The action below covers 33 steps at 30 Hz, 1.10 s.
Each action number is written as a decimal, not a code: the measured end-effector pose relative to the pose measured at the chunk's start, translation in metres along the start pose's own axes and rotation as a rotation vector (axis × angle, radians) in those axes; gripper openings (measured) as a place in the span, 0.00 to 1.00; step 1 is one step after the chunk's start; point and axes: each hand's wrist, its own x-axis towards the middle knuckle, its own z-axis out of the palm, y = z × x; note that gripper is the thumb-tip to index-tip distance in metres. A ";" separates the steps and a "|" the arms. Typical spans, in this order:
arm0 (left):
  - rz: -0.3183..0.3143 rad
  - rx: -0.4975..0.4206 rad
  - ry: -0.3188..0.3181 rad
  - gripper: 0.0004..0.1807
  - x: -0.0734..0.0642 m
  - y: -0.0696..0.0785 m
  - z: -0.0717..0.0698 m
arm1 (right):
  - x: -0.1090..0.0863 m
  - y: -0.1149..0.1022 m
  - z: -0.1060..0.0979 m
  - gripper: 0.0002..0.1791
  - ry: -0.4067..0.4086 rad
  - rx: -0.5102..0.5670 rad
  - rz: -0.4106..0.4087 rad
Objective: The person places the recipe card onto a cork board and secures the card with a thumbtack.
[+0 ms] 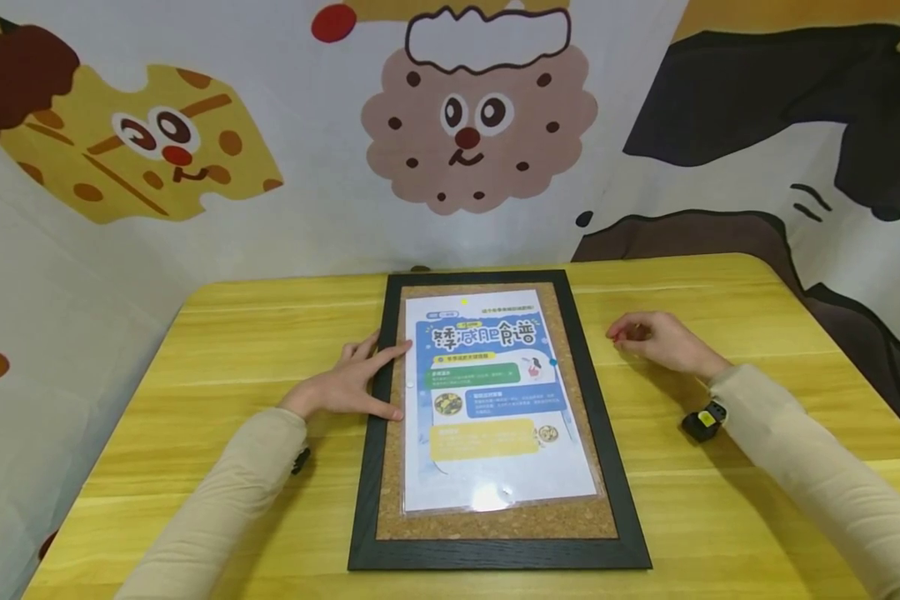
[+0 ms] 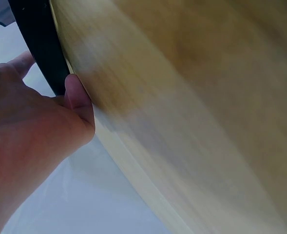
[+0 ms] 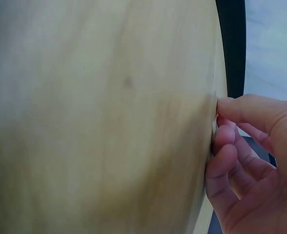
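Observation:
A black-framed cork board (image 1: pixel 495 527) lies flat on the table, with a printed sheet (image 1: pixel 487 492) in a clear cover on it. A yellow pushpin (image 1: pixel 464 302) sits at the sheet's top and a blue pushpin (image 1: pixel 552 362) at its right edge. My left hand (image 1: pixel 341 383) rests across the board's left side, fingers spread, with thumb and index fingertip by the sheet's left edge. Right of the board, my right hand (image 1: pixel 667 340) pinches what looks like a small red pushpin, mostly hidden by the fingertips. Those curled fingers (image 3: pixel 223 165) are close to the tabletop in the right wrist view.
The yellow wood-grain table (image 1: pixel 270 333) reaches back to a wall covering (image 1: pixel 300 225) printed with cartoon food. The board's far edge lies near the table's back edge. A black wrist device (image 1: pixel 703 421) is at the right cuff.

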 end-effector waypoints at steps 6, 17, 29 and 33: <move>0.002 -0.004 0.002 0.57 0.001 0.000 0.001 | -0.001 -0.001 0.001 0.08 0.021 0.004 -0.009; 0.014 -0.001 0.003 0.57 0.002 -0.002 -0.002 | 0.003 -0.024 -0.010 0.10 0.023 0.025 -0.066; 0.001 -0.006 0.005 0.57 0.000 -0.001 -0.001 | 0.003 -0.063 0.000 0.10 -0.022 0.028 -0.182; 0.004 -0.003 0.006 0.57 0.001 0.001 -0.001 | 0.001 -0.071 0.007 0.10 -0.040 0.033 -0.187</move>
